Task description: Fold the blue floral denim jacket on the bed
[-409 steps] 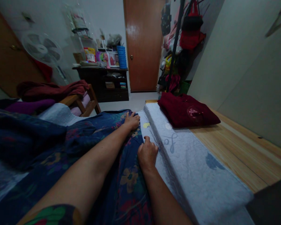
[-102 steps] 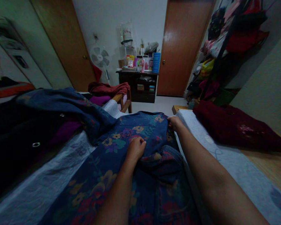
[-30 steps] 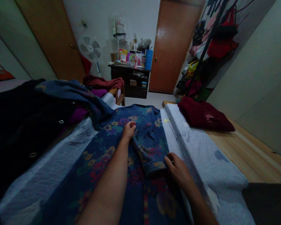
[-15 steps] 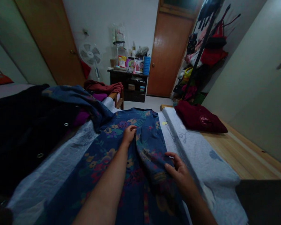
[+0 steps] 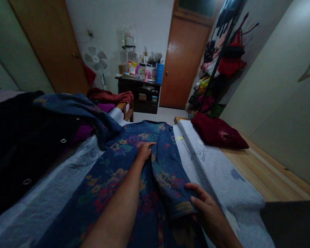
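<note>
A long blue floral coat (image 5: 111, 175) lies spread over the bed, its collar end away from me. One of its sleeves (image 5: 170, 172) is folded inward over the body, its cuff toward me. My left hand (image 5: 144, 151) is closed at the sleeve's inner edge, near the upper part, fingertips on the cloth. Down at the cuff, my right hand (image 5: 206, 205) holds the sleeve's outer edge with thumb and forefinger; its other fingers are partly hidden. The other sleeve (image 5: 77, 106) stretches out to the left over a dark garment.
A black garment with metal eyelets (image 5: 28, 144) covers the left side. A folded maroon sweater (image 5: 218, 131) rests at the right on a wooden ledge (image 5: 268, 172). White bedding (image 5: 222, 175) shows beside the coat. Beyond stand a fan (image 5: 95, 58) and a dark cabinet (image 5: 147, 106).
My right hand has moved toward me along the sleeve, and the cuff now lies lower and straighter. My left hand has shifted slightly down and right, staying by the sleeve's inner edge.
</note>
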Tool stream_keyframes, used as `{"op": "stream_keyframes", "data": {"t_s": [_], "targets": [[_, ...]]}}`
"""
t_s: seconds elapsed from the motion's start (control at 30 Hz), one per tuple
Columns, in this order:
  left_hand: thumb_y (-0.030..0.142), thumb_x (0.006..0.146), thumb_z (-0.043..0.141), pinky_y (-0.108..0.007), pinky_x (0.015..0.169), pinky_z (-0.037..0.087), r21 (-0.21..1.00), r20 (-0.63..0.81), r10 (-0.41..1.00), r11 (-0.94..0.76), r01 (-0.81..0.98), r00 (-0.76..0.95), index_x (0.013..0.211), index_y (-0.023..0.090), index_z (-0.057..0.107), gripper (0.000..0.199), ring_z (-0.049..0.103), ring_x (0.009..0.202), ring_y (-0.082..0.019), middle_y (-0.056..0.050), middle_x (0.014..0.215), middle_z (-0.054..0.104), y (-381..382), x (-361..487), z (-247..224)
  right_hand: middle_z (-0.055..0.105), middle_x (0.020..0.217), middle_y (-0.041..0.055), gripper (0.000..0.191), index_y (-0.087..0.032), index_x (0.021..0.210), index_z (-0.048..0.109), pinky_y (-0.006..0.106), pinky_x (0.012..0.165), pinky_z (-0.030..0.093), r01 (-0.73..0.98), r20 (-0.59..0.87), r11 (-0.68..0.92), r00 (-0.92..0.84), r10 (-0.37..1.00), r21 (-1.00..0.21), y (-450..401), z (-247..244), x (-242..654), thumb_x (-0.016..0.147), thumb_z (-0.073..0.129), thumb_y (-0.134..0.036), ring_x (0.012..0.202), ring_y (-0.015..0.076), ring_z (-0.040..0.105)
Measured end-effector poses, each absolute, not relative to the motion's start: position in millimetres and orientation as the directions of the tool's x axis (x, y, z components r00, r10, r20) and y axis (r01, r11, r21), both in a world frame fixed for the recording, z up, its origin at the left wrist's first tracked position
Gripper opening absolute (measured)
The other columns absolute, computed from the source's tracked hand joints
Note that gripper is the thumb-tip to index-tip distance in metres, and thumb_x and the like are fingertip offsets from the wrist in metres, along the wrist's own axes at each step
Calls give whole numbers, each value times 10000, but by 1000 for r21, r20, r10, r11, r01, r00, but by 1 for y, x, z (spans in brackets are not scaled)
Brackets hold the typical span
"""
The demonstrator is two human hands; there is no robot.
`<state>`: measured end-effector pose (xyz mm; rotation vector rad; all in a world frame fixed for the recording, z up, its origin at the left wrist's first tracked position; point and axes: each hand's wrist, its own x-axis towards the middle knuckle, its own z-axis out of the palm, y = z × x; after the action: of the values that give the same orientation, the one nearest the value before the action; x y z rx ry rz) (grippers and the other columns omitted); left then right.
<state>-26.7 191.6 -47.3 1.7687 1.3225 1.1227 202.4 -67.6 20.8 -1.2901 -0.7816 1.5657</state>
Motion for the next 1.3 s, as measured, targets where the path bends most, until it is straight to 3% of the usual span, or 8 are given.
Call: {"op": "stream_keyframes", "data": {"t_s": [0.13,0.2,0.3,0.43,0.6,0.8,1.07,1.3], "targets": [[107,805,529,-311,898,468,751,253,966,-227,621,46,975,236,746,304,659,990,-219,-70,1047,744,191,-24,-40,657,860,3,487,-285,1176,577,235,459,429,-230,-384,-381,-35,923,-895,-75,15,215,744,718,-458,569,141,595],[103,785,551,-295,856,463,701,240,971,-192,687,27,929,236,738,271,657,942,-218,-71,991,746,190,-24,-39,675,876,12,435,-284,1155,620,267,499,464,25,-396,-395,-97,913,-918,-75,14,224,772,682,-481,602,165,615],[149,751,614,-272,774,457,694,205,978,-177,698,44,831,233,715,154,649,822,-205,-55,861,735,189,-25,-39,711,971,44,307,-265,1032,719,337,753,513,477,-266,-171,-139,954,-862,-63,23,236,806,640,-456,859,231,654],[225,760,625,-256,712,443,757,178,982,-180,628,67,790,223,692,73,634,755,-189,-33,787,720,194,-30,-41,720,961,70,293,-235,985,744,365,846,474,707,-91,7,-101,991,-707,-16,45,239,842,578,-430,909,245,641],[171,796,489,-247,710,453,853,120,993,-101,513,-4,829,210,695,213,646,763,-168,-16,805,725,204,-33,-41,724,929,69,233,-184,954,725,318,788,467,706,31,60,-54,998,-705,84,52,224,832,571,-309,865,211,644],[469,800,587,-269,690,465,869,124,990,-140,475,64,841,192,711,306,659,780,-203,-33,814,732,199,-25,-36,723,896,63,200,-144,907,719,245,733,439,682,62,-56,147,987,-729,206,30,199,817,559,-224,870,184,636],[333,770,647,-275,699,436,799,120,990,-139,586,70,804,192,720,162,661,783,-203,-47,834,741,196,-24,-34,674,730,65,160,-154,739,701,252,680,402,635,32,-139,250,968,-760,298,2,184,788,606,-273,789,198,627],[296,827,547,-261,634,391,701,43,996,-87,708,79,639,194,682,253,629,699,-188,-45,707,707,201,-29,-32,611,627,-8,179,-142,878,675,217,577,391,405,-54,-177,296,954,-897,333,-14,181,778,562,-238,579,124,537]]}}
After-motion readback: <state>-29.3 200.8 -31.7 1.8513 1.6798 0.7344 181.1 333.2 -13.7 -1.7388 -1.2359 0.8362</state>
